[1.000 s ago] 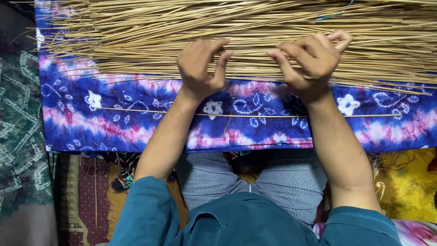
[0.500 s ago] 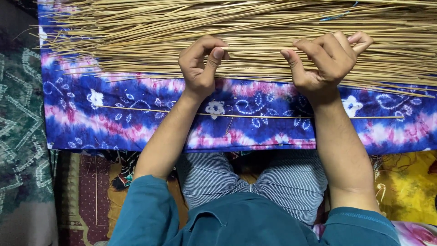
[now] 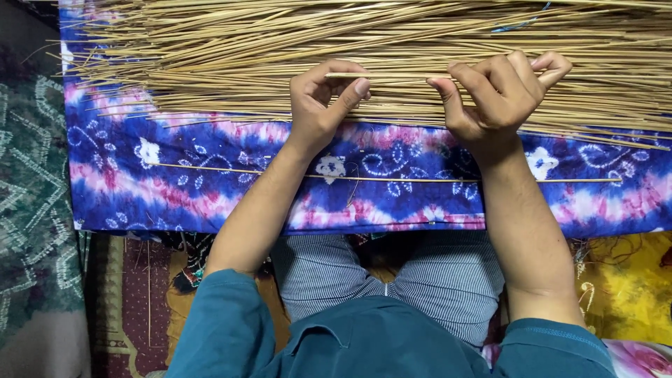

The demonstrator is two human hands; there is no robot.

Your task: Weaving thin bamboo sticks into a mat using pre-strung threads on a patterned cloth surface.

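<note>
Left hand (image 3: 323, 103) and right hand (image 3: 498, 94), both pinching one thin stick (image 3: 399, 75) above straw pile (image 3: 210, 56) on tie-dye cloth (image 3: 210, 189).

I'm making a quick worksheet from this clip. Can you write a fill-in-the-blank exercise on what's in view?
1. Both hands, left hand and right hand, pinch one thin ____.
2. The pile of sticks lies on a tie-dyed ____.
3. One lone stick lies apart on the cloth, nearer the ____.

Missing words: stick; cloth; person

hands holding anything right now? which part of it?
Yes: one thin straw stick, pinched between left hand and right hand, each gripping along its middle stretch, above the stick pile.
</note>
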